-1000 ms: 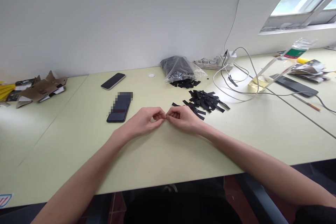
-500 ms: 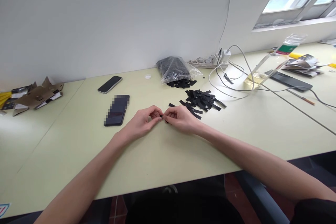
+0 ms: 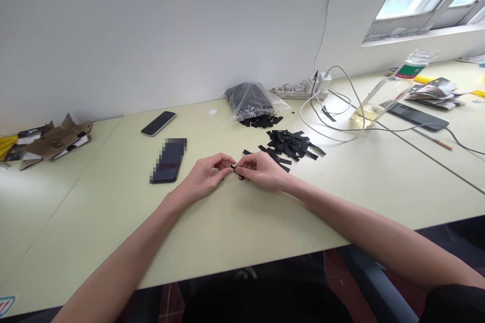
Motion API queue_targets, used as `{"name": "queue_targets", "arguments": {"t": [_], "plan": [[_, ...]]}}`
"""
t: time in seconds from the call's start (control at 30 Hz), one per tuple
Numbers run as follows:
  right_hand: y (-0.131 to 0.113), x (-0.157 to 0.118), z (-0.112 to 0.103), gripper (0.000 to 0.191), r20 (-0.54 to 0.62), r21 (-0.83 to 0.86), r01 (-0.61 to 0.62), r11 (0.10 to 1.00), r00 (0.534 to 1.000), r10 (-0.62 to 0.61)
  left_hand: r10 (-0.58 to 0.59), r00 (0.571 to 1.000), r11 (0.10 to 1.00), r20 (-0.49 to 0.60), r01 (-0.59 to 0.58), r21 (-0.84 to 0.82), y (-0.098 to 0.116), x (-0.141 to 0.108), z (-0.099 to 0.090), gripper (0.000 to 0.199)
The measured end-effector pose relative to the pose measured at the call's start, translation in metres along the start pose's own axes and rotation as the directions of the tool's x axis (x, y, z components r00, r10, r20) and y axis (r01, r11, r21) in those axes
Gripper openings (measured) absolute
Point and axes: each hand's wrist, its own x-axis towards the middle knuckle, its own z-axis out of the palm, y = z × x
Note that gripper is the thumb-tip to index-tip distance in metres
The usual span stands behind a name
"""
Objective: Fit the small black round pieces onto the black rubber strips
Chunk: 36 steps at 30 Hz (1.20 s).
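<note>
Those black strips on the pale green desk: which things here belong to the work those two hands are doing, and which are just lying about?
Likely part of the work: left hand, right hand, small black strip pinched between them, heap of flat black strips, clear plastic bag of black pieces.

Likely just lying about: black smartphone, another black smartphone, white power strip, brown cardboard scraps, clear plastic bottle.

My left hand [image 3: 207, 177] and right hand [image 3: 262, 171] meet in front of me, fingers curled, the fingertips [image 3: 226, 162] of each pinching close against the other's. My left wrist [image 3: 176, 196] bends slightly inward. My bare left forearm [image 3: 121, 247] and right forearm [image 3: 364, 223] angle in from either side, hands held low.
</note>
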Motion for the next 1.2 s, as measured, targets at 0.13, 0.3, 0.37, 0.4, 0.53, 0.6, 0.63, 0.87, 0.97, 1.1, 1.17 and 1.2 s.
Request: {"name": "queue_targets", "arguments": {"t": [0.13, 0.3, 0.37, 0.4, 0.53, 0.6, 0.63, 0.87, 0.97, 1.1, 1.17, 1.2], "plan": [[0.001, -0.001, 0.000, 0.029, 0.021, -0.014, 0.006, 1.000, 1.000, -0.005, 0.006, 1.000, 1.000, 0.000, -0.006, 0.025, 0.000, 0.000, 0.000, 0.030], [0.001, -0.002, 0.000, 0.028, 0.016, -0.037, 0.038, 0.999, 0.999, -0.038, -0.013, 1.000, 0.998, 0.004, 0.013, 0.063, -0.002, 0.000, 0.000, 0.028], [0.001, -0.002, -0.001, 0.026, 0.015, -0.058, 0.059, 0.997, 0.998, -0.058, -0.026, 0.999, 0.998, 0.019, 0.025, 0.063, -0.001, 0.000, 0.000, 0.029], [0.001, -0.002, -0.001, 0.026, 0.020, -0.066, 0.069, 0.995, 0.998, -0.067, -0.032, 0.999, 0.998, 0.024, 0.031, 0.063, -0.001, 0.000, -0.001, 0.029], [0.001, -0.003, -0.003, 0.023, 0.052, -0.093, 0.106, 0.990, 0.994, -0.101, -0.042, 0.999, 0.997, 0.034, 0.040, 0.061, 0.003, -0.001, -0.004, 0.030], [0.001, -0.004, -0.003, 0.021, 0.064, -0.149, 0.142, 0.979, 0.989, -0.134, -0.040, 0.998, 0.998, 0.050, 0.037, 0.057, 0.005, -0.001, -0.006, 0.029], [0.002, -0.005, -0.002, 0.020, 0.071, -0.198, 0.172, 0.965, 0.984, -0.161, -0.039, 0.997, 0.998, 0.061, 0.035, 0.056, 0.005, -0.002, -0.006, 0.028], [-0.006, -0.008, -0.009, 0.016, 0.145, -0.448, 0.315, 0.837, 0.949, -0.279, -0.004, 0.999, 0.999, 0.036, 0.002, 0.051, 0.006, -0.001, 0.006, 0.026], [-0.017, -0.007, -0.035, 0.014, 0.129, -0.503, 0.251, 0.827, 0.968, -0.216, 0.010, 1.000, 0.999, -0.017, -0.009, 0.040, 0.008, 0.006, 0.012, 0.030], [-0.019, -0.006, -0.093, 0.014, -0.078, -0.637, -0.011, 0.771, 0.996, -0.051, 0.154, 0.988, 0.966, 0.019, -0.155, 0.205, 0.007, 0.024, 0.017, 0.032], [-0.011, -0.008, -0.118, 0.015, -0.165, -0.698, -0.121, 0.706, 0.986, 0.007, 0.239, 0.965, 0.926, 0.106, -0.259, 0.273, 0.003, 0.037, 0.021, 0.032], [-0.005, -0.009, -0.128, 0.014, -0.199, -0.711, -0.169, 0.683, 0.979, 0.036, 0.264, 0.954, 0.910, 0.139, -0.294, 0.290, 0.001, 0.045, 0.023, 0.034]]}}
